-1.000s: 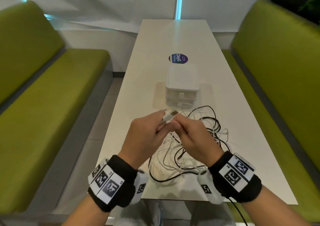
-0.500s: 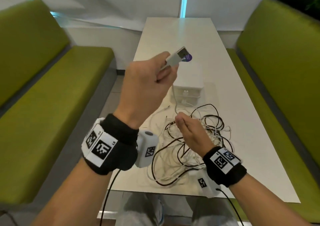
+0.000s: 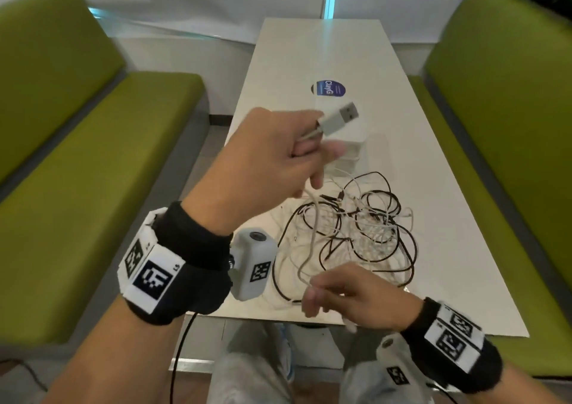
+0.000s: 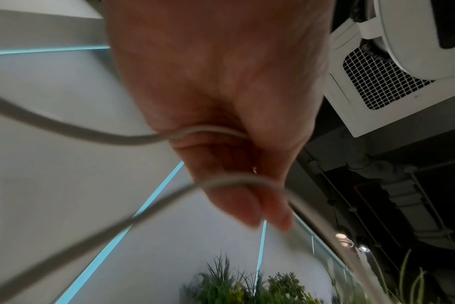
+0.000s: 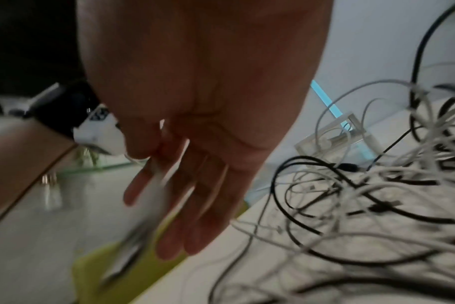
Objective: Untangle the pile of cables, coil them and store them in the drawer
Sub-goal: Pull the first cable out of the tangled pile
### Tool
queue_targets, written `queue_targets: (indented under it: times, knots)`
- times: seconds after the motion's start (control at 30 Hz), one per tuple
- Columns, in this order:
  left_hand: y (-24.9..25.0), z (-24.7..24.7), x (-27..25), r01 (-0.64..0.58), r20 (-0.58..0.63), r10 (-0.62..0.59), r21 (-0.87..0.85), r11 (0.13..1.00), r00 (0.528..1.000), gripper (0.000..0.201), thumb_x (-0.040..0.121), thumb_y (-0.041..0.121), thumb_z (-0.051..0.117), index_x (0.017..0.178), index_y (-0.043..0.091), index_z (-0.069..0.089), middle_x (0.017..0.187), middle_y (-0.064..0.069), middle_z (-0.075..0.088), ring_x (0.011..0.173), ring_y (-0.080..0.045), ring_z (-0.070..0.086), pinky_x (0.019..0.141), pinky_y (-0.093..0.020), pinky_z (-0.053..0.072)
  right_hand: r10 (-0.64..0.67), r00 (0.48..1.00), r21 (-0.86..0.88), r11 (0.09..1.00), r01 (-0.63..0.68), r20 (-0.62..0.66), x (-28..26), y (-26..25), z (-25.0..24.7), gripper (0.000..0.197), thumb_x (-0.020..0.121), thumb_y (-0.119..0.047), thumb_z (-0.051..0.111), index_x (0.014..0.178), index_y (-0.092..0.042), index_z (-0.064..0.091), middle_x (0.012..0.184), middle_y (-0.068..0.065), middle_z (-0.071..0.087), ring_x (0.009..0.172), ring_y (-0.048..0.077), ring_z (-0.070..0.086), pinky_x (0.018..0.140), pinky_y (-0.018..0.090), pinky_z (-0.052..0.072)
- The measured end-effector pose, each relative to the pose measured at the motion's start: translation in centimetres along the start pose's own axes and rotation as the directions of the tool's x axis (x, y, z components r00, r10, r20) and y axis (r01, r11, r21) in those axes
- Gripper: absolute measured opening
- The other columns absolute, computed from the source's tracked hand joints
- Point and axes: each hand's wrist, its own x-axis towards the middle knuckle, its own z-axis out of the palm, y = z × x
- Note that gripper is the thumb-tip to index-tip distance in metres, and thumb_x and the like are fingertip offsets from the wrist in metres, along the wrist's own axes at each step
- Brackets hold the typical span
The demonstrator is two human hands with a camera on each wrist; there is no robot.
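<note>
Head view, surroundings: a long white table (image 3: 418,143) runs away from the person between two green benches (image 3: 77,162). A round blue sticker (image 3: 328,89) lies past the table's middle. A small white drawer box (image 3: 356,143) stands behind the raised left hand, which hides most of it.
Head view, cables: a tangled pile of cables (image 3: 362,227), black and white, lies near the table's near edge, just in front of the drawer box.
Head view, left hand: the left hand (image 3: 272,159) is lifted above the table, fingers curled round a white cable (image 3: 309,239) just behind its USB plug (image 3: 340,118), which points up and to the right.
Head view, right hand: the right hand (image 3: 349,295) hovers over the near edge, thumb and forefinger pinching the same white cable lower down; the strand sags between the two hands.
Left wrist view: the left hand (image 4: 221,98) is closed, and the white cable (image 4: 78,131) shows as two blurred strands crossing its curled fingers. Ceiling vents and plants fill the background.
Right wrist view: the right hand (image 5: 195,102) pinches the cable at thumb and forefinger while the other fingers hang straight. The pile of cables (image 5: 377,195) spreads to the right, the clear drawer box (image 5: 333,133) behind it.
Change: half a second ago the right hand was in the pile; it is now nearer the table's near edge, with more cable drawn out.
</note>
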Motion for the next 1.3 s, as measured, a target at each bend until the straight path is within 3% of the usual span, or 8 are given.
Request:
queue_targets:
  times: [0.13,0.3,0.43,0.57,0.67,0.87,1.13,1.3]
  knots:
    - [0.1,2.6,-1.9,0.099,0.165,-0.091,-0.038,0.994,0.982,0.029,0.094,0.022,0.063,0.068,0.028,0.051,0.060,-0.002,0.066,0.052,-0.011,0.066,0.052,-0.032,0.059,0.137,0.982,-0.228,0.968,-0.106,0.128,-0.4,1.8,1.4,0.025,0.092,-0.041,0.062,0.103,-0.021,0.071,0.096,-0.021,0.063,0.087,0.002,0.061,0.075,0.019,0.050]
    - [-1.3,5.7,-4.0,0.195,0.295,-0.184,-0.007,0.981,0.938,0.043,0.094,0.026,0.063,0.062,0.018,0.036,0.058,-0.004,0.066,0.050,-0.013,0.067,0.054,-0.035,0.056,0.307,0.952,-0.371,0.885,-0.282,0.009,0.1,2.1,-0.3,0.026,0.094,-0.021,0.060,0.118,-0.021,0.067,0.103,-0.007,0.067,0.082,0.003,0.058,0.081,0.019,0.044]
    - [-1.5,7.1,-4.7,0.221,0.214,-0.213,-0.010,0.975,0.953,0.047,0.093,0.034,0.064,0.064,0.014,0.032,0.052,-0.012,0.052,0.045,-0.020,0.052,0.051,-0.036,0.043,0.213,0.951,-0.179,0.950,-0.256,-0.226,0.3,0.2,-1.9,0.022,0.094,-0.019,0.058,0.090,-0.041,0.055,0.091,-0.014,0.063,0.079,0.001,0.063,0.074,0.028,0.049]
    - [-0.5,7.8,-5.1,0.285,0.179,-0.256,-0.161,0.945,0.950,0.045,0.098,0.039,0.051,0.065,0.017,0.032,0.056,0.007,0.029,0.051,-0.009,0.029,0.052,-0.027,0.026,0.151,0.978,-0.021,0.988,-0.155,-0.145,0.5,-1.7,-0.3,0.037,0.086,-0.018,0.070,0.113,-0.029,0.048,0.114,-0.014,0.056,0.099,0.002,0.061,0.083,0.020,0.052]
    - [0.1,8.0,-5.6,0.391,0.187,-0.344,-0.388,0.835,0.920,0.044,0.102,0.035,0.046,0.064,0.017,0.033,0.057,0.006,0.027,0.048,-0.010,0.024,0.046,-0.021,0.023,0.058,0.989,0.186,0.982,-0.032,-0.136,0.7,-2.6,1.5,0.016,0.094,-0.007,0.060,0.100,-0.021,0.063,0.097,-0.004,0.070,0.094,0.014,0.068,0.083,0.029,0.055]
    - [1.5,6.1,-5.4,0.330,0.154,-0.296,-0.563,0.758,0.943,0.045,0.105,0.027,0.038,0.061,0.019,0.031,0.054,0.008,0.027,0.044,-0.009,0.018,0.039,-0.018,0.018,-0.019,0.993,0.123,0.992,0.005,0.113,-1.2,-3.0,4.3,0.028,0.092,-0.015,0.055,0.073,-0.036,0.055,0.070,-0.011,0.058,0.066,0.001,0.052,0.065,0.019,0.041]
    - [2.7,5.0,-4.1,0.184,0.033,-0.201,-0.561,0.807,0.979,0.048,0.107,0.023,0.033,0.059,0.018,0.030,0.051,0.006,0.027,0.041,-0.011,0.019,0.039,-0.017,0.019,0.126,0.785,0.294,0.882,-0.368,0.606,-1.8,-2.0,6.7,0.029,0.100,-0.012,0.050,0.125,0.001,0.053,0.107,0.010,0.062,0.091,0.020,0.064,0.083,0.043,0.056]
    - [1.8,5.7,-4.5,0.219,0.049,-0.226,-0.515,0.829,0.973,0.044,0.106,0.023,0.037,0.062,0.017,0.033,0.053,0.004,0.029,0.043,-0.008,0.023,0.041,-0.016,0.022,0.127,0.968,0.183,0.969,-0.168,0.219,-0.7,-1.7,4.0,0.027,0.093,-0.005,0.057,0.090,-0.028,0.070,0.088,-0.001,0.072,0.080,0.019,0.068,0.076,0.033,0.054]
